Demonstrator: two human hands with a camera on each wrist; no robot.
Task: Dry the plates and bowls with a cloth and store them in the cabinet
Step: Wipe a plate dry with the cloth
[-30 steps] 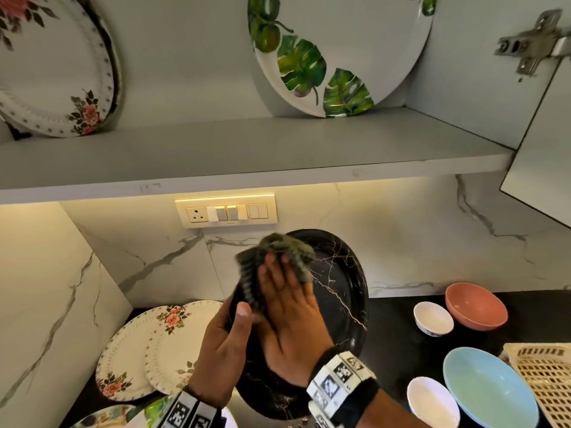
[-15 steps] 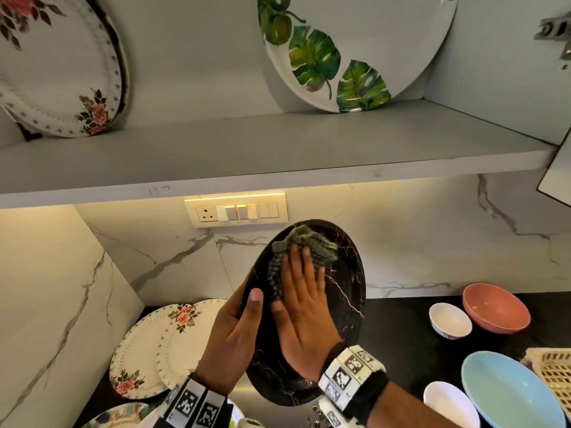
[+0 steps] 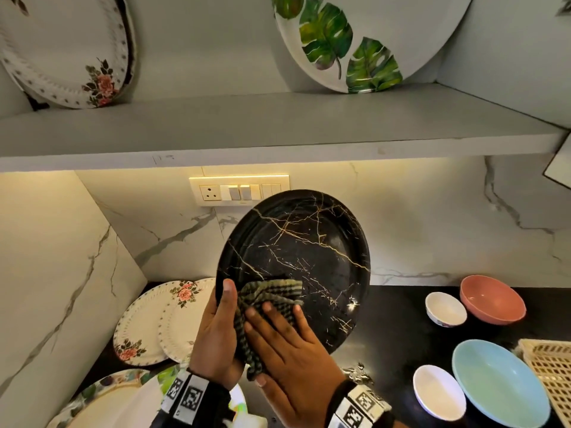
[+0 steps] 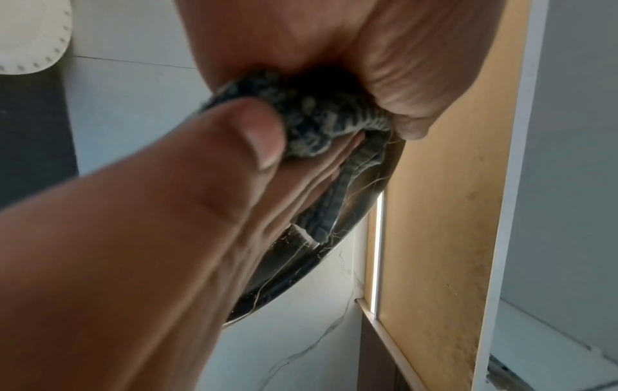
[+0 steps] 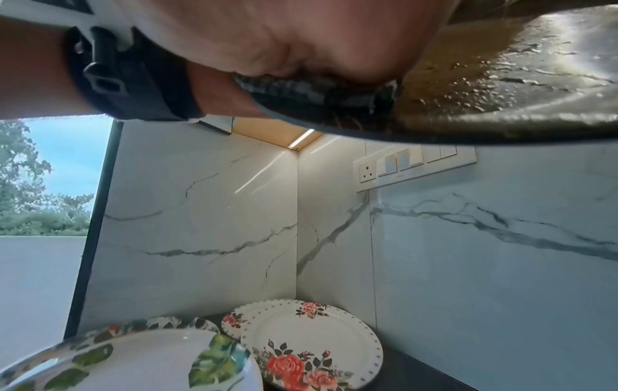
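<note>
A black plate [image 3: 302,254] with gold marble veins is held tilted, facing me, above the counter. My left hand [image 3: 216,332] grips its lower left rim, thumb on the face. My right hand [image 3: 287,344] lies flat with straight fingers, pressing a dark green striped cloth [image 3: 265,298] onto the plate's lower part. In the left wrist view the thumb [image 4: 234,148] touches the cloth [image 4: 321,121] on the plate [image 4: 301,259]. In the right wrist view the palm covers the cloth [image 5: 301,90] on the wet plate [image 5: 501,79].
Floral plates [image 3: 154,322] and leaf-print plates [image 3: 108,400] lie on the black counter at left. Pink [image 3: 491,301], light blue [image 3: 500,384] and two small white bowls [image 3: 445,308] stand at right beside a cream basket [image 3: 553,375]. On the cabinet shelf [image 3: 278,125] lean a floral plate and a leaf plate [image 3: 355,41].
My right hand has slid the cloth from the plate's upper part down to its lower left. The plate has turned to face me more.
</note>
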